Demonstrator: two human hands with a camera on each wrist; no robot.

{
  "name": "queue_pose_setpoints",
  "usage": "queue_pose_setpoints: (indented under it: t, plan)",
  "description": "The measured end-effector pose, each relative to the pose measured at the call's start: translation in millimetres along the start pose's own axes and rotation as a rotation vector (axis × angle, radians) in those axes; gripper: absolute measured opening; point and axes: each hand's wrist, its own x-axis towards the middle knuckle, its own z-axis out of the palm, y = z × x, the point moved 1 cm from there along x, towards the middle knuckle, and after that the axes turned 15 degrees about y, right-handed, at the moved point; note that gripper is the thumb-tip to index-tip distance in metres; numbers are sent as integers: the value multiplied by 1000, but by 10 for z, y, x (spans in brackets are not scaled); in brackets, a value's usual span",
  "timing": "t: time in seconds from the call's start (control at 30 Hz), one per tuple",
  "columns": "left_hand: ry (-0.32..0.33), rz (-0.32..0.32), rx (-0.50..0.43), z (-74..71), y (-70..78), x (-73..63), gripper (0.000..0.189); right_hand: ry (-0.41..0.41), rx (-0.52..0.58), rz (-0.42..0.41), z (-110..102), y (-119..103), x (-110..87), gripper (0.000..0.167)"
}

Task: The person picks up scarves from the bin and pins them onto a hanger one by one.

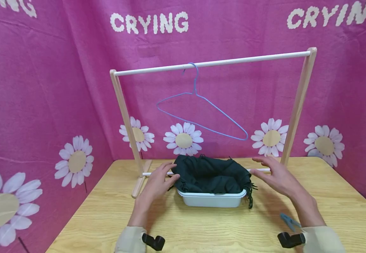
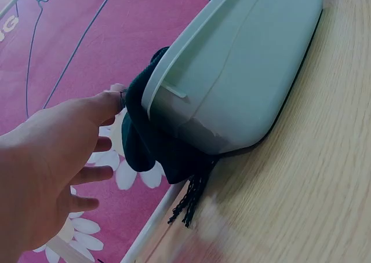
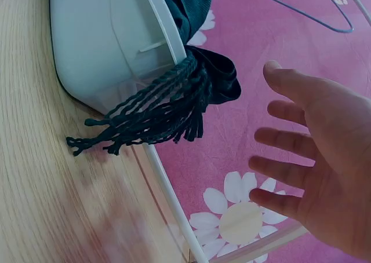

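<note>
A black fringed scarf [image 1: 212, 175] lies bunched in a white plastic tub [image 1: 212, 201], spilling over its rim. Braided tassels [image 3: 162, 106] hang down at the tub's right end. My left hand [image 1: 157, 181] is beside the left end of the scarf, fingers extended; in the left wrist view its thumb tip overlaps the edge of the dark cloth. On the other side, my right hand [image 1: 276, 175] is held with fingers spread, a gap between it and the scarf in the right wrist view. A blue wire hanger [image 1: 220, 114] hangs above, with nothing on it.
The hanger's rack has a white top rail [image 1: 252, 60] and wooden posts [image 1: 298, 105], and stands behind the tub on the wooden table [image 1: 208, 232]. A grey-blue clothespin [image 1: 289, 221] lies near my right forearm. A pink curtain [image 1: 233, 31] with daisies encloses the back.
</note>
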Motion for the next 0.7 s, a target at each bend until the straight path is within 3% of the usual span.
queue_pose_setpoints:
  t: [0.13, 0.23, 0.47, 0.7]
  plan:
    - [-29, 2, -35, -16, 2, -3, 58, -10, 52, -20, 36, -30, 8, 46]
    - [-57, 28, -67, -20, 8, -3, 57, -46, 73, 12, 40, -49, 10, 41]
    - [-114, 67, -96, -23, 33, -15, 57, -220, 199, 143, 31, -73, -4, 41]
    - [-127, 79, -91, -8, 63, -39, 59, -329, 300, 150, 78, -59, -25, 39]
